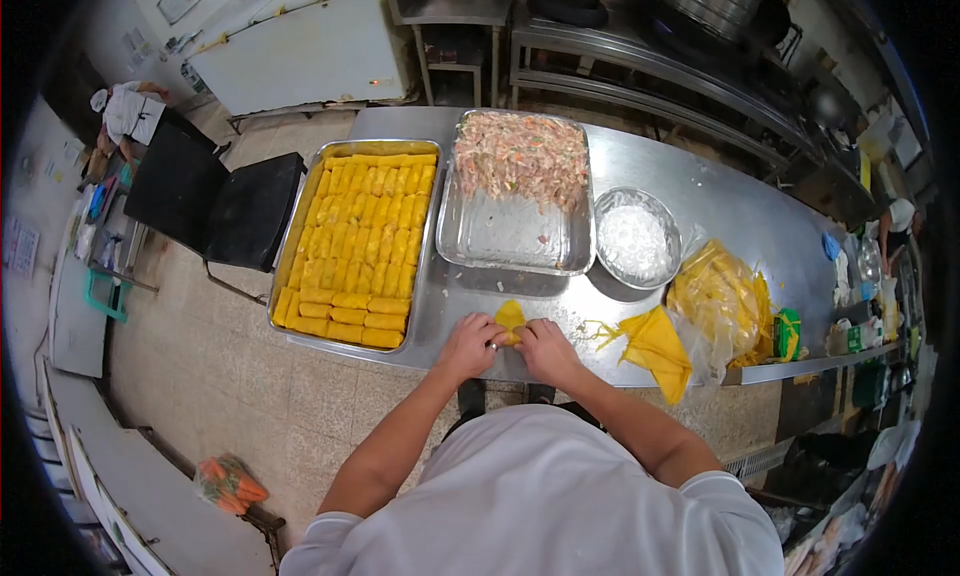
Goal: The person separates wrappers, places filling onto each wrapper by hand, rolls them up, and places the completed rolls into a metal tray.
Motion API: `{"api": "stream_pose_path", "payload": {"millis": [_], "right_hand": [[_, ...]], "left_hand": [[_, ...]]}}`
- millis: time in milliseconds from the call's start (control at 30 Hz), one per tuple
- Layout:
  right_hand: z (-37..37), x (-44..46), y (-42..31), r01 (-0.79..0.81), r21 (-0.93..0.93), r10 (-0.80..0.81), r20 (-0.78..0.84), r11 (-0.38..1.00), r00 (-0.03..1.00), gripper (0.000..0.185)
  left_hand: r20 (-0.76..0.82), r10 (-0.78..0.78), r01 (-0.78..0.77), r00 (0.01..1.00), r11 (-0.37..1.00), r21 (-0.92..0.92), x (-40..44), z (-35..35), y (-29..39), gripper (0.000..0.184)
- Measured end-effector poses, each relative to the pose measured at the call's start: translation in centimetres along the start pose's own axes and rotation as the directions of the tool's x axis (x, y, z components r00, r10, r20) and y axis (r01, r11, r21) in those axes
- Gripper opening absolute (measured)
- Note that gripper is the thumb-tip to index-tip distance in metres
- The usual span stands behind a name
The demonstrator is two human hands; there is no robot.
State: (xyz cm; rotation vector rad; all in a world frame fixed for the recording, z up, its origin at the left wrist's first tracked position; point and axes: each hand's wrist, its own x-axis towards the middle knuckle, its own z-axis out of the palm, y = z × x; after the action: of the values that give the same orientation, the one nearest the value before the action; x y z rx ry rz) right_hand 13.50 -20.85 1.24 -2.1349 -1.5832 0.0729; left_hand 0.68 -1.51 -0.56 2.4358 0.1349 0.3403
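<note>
At the front edge of the steel table, a small yellow wrapper (511,313) lies partly rolled between my two hands. My left hand (470,346), with a ring on one finger, has its curled fingers on the roll's left end. The right end is held by the fingers of my right hand (548,350). Beyond them stands a metal tray of meat filling (522,161), its near part bare metal. A tray of yellow rolls (360,241) packed in rows is on the left. Loose yellow wrappers (652,348) lie to the right.
A round metal bowl (637,238) with white contents stands right of the filling. Past it are a plastic bag of yellow wrappers (718,301) and a green packet (787,334). A black chair (253,213) is beyond the left tray. Another person (130,116) is at the far left.
</note>
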Motion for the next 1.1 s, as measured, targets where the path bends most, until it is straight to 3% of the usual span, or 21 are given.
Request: {"api": "stream_pose_path", "payload": {"millis": [133, 200, 300, 400, 533, 733, 833, 900, 967, 1033, 1100], "right_hand": [[0.1, 0.5, 0.1, -0.010, -0.048, 0.011, 0.023, 0.999, 1.000, 0.032], [0.1, 0.6, 0.3, -0.028, -0.050, 0.030, 0.045, 0.998, 0.999, 0.035], [-1.7, 0.4, 0.5, -0.138, 0.127, 0.149, -0.081, 0.982, 0.985, 0.038], [-5.9, 1.0, 3.3, -0.265, 0.187, 0.311, -0.296, 0.946, 0.903, 0.039], [-9.1, 1.4, 14.7, -0.569, 0.017, 0.561, -0.194, 0.822, 0.805, 0.050], [-11.4, 3.9, 19.1, -0.540, -0.361, 0.601, 0.074, 0.760, 0.796, 0.052], [-11.0, 4.6, 19.5, -0.470, -0.440, 0.610, 0.259, 0.765, 0.749, 0.049], [-11.0, 3.8, 21.6, -0.630, -0.020, 0.603, 0.312, 0.777, 0.734, 0.047], [-11.5, 2.9, 22.4, -0.715, 0.331, 0.635, 0.329, 0.615, 0.699, 0.047], [-13.0, 2.4, 20.7, -0.727, 0.582, 0.707, 0.334, 0.366, 0.623, 0.050], [-15.2, 3.0, 16.4, -0.699, 0.625, 0.712, 0.310, 0.347, 0.630, 0.043]], "left_hand": [[-0.130, 0.065, -0.068, 0.989, 0.998, -0.017, 0.6, -0.2, 1.0, 0.033], [-0.084, 0.092, -0.089, 0.992, 0.995, 0.036, 0.5, -0.1, 0.8, 0.035], [-0.063, 0.102, -0.100, 0.993, 0.994, 0.047, 0.4, 0.4, 0.4, 0.035], [-0.061, 0.098, -0.095, 0.993, 0.994, 0.058, 0.5, 0.1, 0.7, 0.036], [-0.027, 0.083, -0.079, 0.996, 0.990, 0.116, 0.8, 0.0, 0.8, 0.038], [0.005, 0.043, -0.043, 0.999, 0.989, 0.138, 0.7, -0.2, 1.1, 0.038], [-0.003, 0.048, -0.047, 0.999, 0.992, 0.118, 0.7, -0.4, 1.1, 0.039], [-0.012, 0.049, -0.047, 0.999, 0.992, 0.114, 0.6, -0.4, 1.2, 0.038], [-0.012, 0.057, -0.055, 0.998, 0.992, 0.111, 0.5, -0.3, 1.1, 0.038], [-0.005, 0.069, -0.068, 0.998, 0.991, 0.116, 0.5, -0.1, 0.6, 0.038], [0.004, 0.055, -0.055, 0.998, 0.992, 0.114, 0.4, 0.0, 0.5, 0.038]]}}
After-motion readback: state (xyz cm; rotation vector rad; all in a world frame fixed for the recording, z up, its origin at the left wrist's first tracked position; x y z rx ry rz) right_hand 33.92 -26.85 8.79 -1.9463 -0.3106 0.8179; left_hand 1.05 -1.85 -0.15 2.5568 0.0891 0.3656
